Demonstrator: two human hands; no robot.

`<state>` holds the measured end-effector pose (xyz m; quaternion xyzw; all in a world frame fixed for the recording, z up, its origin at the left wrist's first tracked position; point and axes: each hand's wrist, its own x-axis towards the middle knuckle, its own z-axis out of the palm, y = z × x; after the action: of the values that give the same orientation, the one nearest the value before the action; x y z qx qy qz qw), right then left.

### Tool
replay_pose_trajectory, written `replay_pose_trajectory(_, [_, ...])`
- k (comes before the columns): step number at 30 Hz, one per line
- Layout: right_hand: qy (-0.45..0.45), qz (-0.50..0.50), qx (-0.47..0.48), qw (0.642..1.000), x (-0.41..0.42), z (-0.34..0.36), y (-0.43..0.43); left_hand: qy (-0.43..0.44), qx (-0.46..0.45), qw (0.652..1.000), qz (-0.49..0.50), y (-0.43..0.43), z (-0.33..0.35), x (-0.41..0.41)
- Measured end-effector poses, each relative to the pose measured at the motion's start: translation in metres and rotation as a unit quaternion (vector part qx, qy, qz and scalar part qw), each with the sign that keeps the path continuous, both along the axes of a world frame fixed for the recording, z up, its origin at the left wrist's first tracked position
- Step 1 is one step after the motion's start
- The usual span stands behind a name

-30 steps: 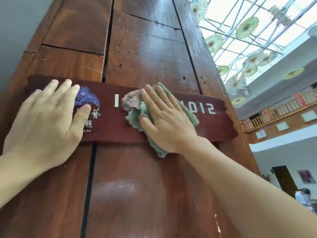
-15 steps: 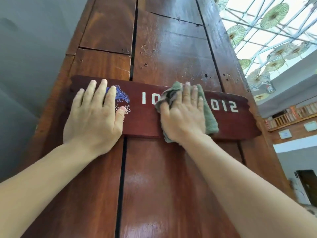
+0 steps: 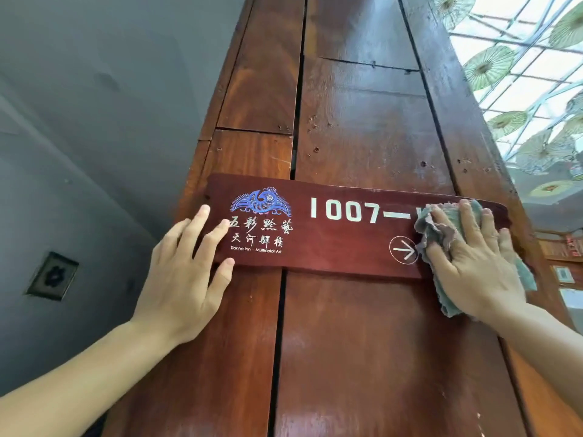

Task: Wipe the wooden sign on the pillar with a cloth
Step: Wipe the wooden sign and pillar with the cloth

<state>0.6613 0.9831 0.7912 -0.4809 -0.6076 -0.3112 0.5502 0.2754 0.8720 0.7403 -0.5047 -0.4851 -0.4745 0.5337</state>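
Observation:
A dark red wooden sign (image 3: 340,244) is fixed across a brown plank pillar (image 3: 362,127). It carries a blue emblem, white characters, the number 1007 and a circled arrow. My right hand (image 3: 473,263) lies flat on a grey-green cloth (image 3: 441,234), pressing it against the sign's right end, where it hides the last digits. My left hand (image 3: 186,275) rests flat with fingers spread on the sign's left end and the pillar below it, holding nothing.
A grey wall (image 3: 94,137) with a small dark square fitting (image 3: 52,275) runs on the left. To the right, paper parasols (image 3: 489,66) hang under a glass roof, and a wooden balcony (image 3: 564,250) shows beyond the pillar's edge.
My right hand has slid the cloth from the sign's middle to its right end, uncovering 1007 and the arrow. My left hand has shifted left off the emblem. The view has swung left.

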Motion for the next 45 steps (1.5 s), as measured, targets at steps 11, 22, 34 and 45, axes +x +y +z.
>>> replay_pose_trajectory(11, [-0.124,0.043,0.058,0.990,-0.166,0.002,-0.054,-0.074,0.006,0.997,0.005,0.003,-0.004,0.003])
replay_pose_trajectory(22, [-0.302,0.029,0.133,0.943,-0.230,0.023,-0.079,-0.077,-0.017,0.995,-0.055,0.002,-0.012,-0.008])
replay_pose_trajectory(34, [0.273,0.024,-0.083,0.958,-0.177,0.008,-0.053,-0.065,-0.015,0.997,-0.025,0.006,-0.024,-0.011])
replay_pose_trajectory(45, [-0.090,0.069,0.068,0.991,-0.302,0.020,-0.096,-0.055,-0.027,0.998,-0.001,0.000,-0.027,-0.012])
